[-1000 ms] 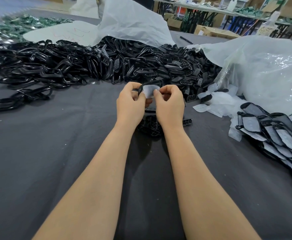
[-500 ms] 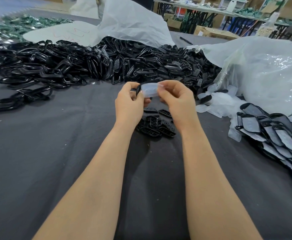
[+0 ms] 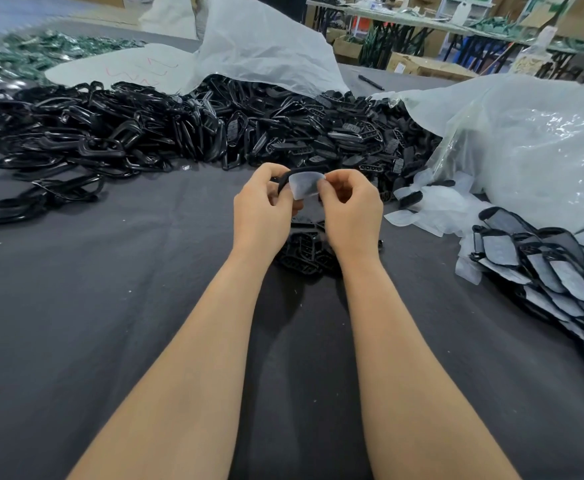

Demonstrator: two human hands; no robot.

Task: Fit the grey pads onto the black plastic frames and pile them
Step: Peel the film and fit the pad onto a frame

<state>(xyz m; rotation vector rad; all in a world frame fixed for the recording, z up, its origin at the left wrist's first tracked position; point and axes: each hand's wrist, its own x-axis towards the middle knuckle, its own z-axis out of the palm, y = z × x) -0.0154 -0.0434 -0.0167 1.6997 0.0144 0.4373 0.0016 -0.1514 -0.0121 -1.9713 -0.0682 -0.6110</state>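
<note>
Pinching the frame [image 3: 284, 181] in the left hand [image 3: 262, 216] and the grey pad [image 3: 305, 184] in the right hand [image 3: 351, 216], the person should align edges before pressing.

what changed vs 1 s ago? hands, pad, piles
The right hand shifted right and now pinches the right edge of the grey pad, so more of it shows. The left hand still grips the black frame. Frame heap and finished pile unchanged.
</note>
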